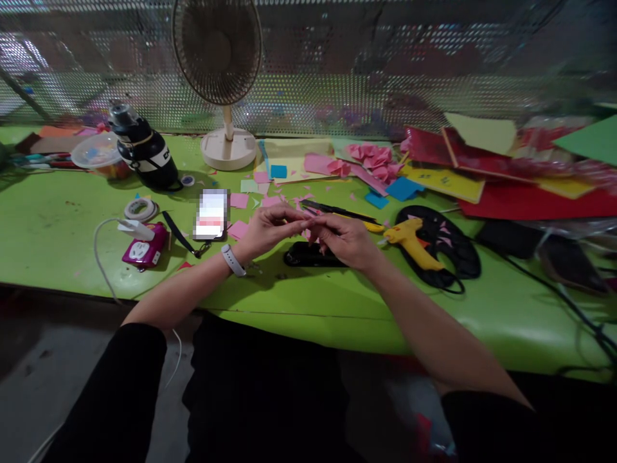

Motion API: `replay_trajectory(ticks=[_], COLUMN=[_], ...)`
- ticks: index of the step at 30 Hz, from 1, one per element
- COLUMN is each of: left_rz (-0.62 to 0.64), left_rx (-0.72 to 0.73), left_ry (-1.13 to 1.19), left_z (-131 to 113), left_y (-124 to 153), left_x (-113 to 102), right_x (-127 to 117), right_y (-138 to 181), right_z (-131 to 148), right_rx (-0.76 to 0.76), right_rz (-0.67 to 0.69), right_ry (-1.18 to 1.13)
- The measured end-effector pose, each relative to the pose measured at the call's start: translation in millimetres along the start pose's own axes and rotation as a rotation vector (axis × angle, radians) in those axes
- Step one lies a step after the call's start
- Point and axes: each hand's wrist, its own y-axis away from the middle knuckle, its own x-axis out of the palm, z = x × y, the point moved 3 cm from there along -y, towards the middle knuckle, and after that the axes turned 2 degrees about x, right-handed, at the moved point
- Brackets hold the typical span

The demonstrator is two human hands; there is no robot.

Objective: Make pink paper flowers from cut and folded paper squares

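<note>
Your left hand [267, 233] and right hand [346, 242] meet just above the middle of the green bench [58, 225]. Their fingers [293, 218] are pressed together, tip to tip, pinching a small pink scrap [307, 226] between both hands. The scrap is too small to tell its shape. A white wristband [233, 260] sits on your left wrist.

Right below your hands lies a flat black case [303, 257]. Just to the right of your right hand, a yellow glue gun [412, 242] rests on a black mat [457, 254]. Just beyond your fingertips lies a black-and-yellow cutter [340, 213] among loose pink paper bits [240, 200].

To the left lie a phone [212, 214], a tape roll [141, 208] and a magenta socket block [143, 252] with a white plug in it. Farther off stand a black bottle [144, 151], a clear tub [98, 154] and a table fan [218, 71]. At far right lies a heap of coloured paper sheets [506, 183].
</note>
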Motion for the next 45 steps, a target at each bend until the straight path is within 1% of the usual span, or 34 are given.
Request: replay_trajectory(ticks=[3,6,8,11,13,19,22,26,30,35,38,41,43,45], left_rz=[0.007,-0.001,-0.024,-0.060,-0.064,-0.046,-0.034,-0.033,-0.019,-0.048,-0.099,-0.164,-0.191,-0.198], left_rx=[-0.006,-0.021,-0.013,0.025,0.044,0.047,0.052,0.014,0.045,0.022,0.031,0.077,0.088,0.069], left_ry=[-0.012,-0.042,-0.066,-0.095,-0.112,-0.103,-0.071,-0.052,-0.086,-0.085,-0.078,-0.058,-0.027,-0.018], left_z=[-2,-3,-3,-3,-5,-9,-7,-4,-6,-7,-7,-10,-13,-14], left_y=[0,0,0,0,0,-1,-1,-1,-1,-1,-2,-5,-7,-9], left_x=[1,0,-1,-3,-3,0,-1,-2,-1,-1,-4,-9,-13,-17], right_x=[-1,-1,0,1,3,5,5,4,4,4,3,-2,-7,-12], right_y=[-1,-2,-2,0,1,1,0,-1,-1,-1,-2,-5,-7,-8], right_z=[-1,4,9,15,16,13,11,8,9,10,8,5,4,2], right_rx=[-0.008,-0.017,-0.025,-0.051,-0.080,-0.127,-0.103,-0.062,-0.087,-0.068,-0.060,-0.098,-0.126,-0.131], right_rz=[0.026,0.039,0.013,-0.063,-0.084,-0.050,-0.027,0.006,0.025,0.034,0.039,-0.010,-0.085,-0.159], right_ry=[-0.008,0.021,0.032,0.047,0.061,0.038,0.058,0.076,0.077,0.105,0.123,0.189,0.260,0.316])
